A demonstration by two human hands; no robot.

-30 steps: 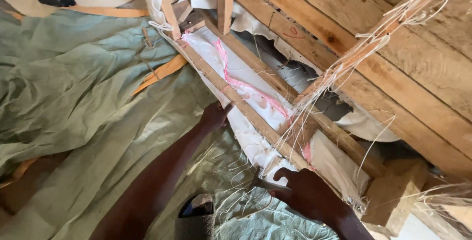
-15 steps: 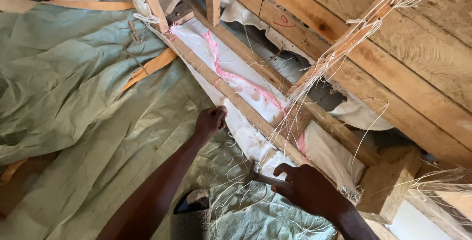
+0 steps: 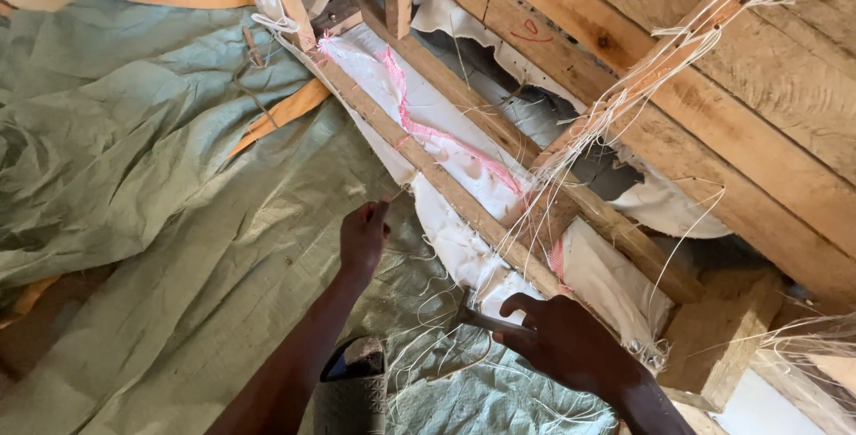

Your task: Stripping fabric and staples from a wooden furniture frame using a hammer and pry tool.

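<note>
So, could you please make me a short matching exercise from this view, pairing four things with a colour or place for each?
Things:
1. woven sheet
2. frayed trim
3. left hand
4. right hand

Descriptions:
A. pink, running along the white cloth
B. holds a slim metal tool at the lower edge of the white cloth
C. pale green, spread wrinkled on the left
D. fingertips raised beside the wooden slat

Pairs: 1-C, 2-A, 3-D, 4-B
</note>
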